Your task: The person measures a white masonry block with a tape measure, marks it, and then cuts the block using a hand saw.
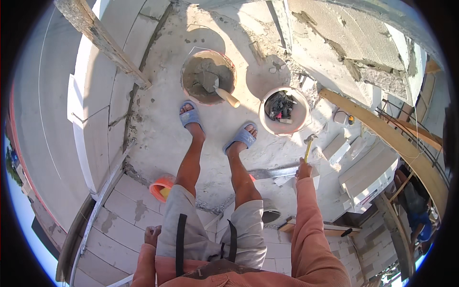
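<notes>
My right hand [303, 171] is closed around the yellow handle of a hammer [308, 148], its head pointing away from me over the concrete floor. My left hand [152, 234] hangs beside my shorts with its fingers curled; anything inside them is hidden. Ahead of my feet stands a bucket [185, 87] of grey mortar with a wooden-handled trowel [226, 97] resting in it. To its right, a pale bucket [264, 116] holds dark scraps. A long saw-like metal blade [275, 173] lies on the floor near my right hand.
An orange bucket [154, 190] with something yellow inside sits left of my legs. Pale blocks [366, 177] are stacked at right, near a long wooden plank [382, 125]. A block wall [95, 119] and a slanting timber [103, 43] bound the left. Another person [420, 222] is at far right.
</notes>
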`<state>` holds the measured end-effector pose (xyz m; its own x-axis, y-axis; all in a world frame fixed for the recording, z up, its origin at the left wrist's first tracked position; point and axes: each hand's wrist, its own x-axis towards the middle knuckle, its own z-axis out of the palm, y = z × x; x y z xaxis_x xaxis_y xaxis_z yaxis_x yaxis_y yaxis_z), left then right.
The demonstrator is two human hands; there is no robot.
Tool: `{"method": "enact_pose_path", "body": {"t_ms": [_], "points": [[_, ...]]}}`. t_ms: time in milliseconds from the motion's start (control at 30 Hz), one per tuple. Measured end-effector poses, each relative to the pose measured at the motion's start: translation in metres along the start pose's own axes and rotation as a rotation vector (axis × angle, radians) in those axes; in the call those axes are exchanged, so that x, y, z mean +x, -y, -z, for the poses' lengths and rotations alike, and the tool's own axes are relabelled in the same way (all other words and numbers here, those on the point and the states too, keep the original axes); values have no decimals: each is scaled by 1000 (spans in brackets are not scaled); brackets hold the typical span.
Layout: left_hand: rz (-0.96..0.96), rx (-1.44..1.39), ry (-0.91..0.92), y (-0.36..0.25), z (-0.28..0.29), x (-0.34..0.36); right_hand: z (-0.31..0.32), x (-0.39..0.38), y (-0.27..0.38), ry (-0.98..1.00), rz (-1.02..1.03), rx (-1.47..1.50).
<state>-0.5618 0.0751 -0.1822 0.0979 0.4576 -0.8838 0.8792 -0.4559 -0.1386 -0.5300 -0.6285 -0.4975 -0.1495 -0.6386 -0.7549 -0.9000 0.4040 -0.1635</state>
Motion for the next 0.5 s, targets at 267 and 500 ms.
{"method": "enact_pose_path", "body": {"t_ms": [267, 500], "points": [[-127, -954, 86, -78, -46, 29, 71, -397, 63, 584, 243, 10], [-354, -1000, 104, -156, -31, 30, 65, -564, 254, 494, 843, 440]]}}
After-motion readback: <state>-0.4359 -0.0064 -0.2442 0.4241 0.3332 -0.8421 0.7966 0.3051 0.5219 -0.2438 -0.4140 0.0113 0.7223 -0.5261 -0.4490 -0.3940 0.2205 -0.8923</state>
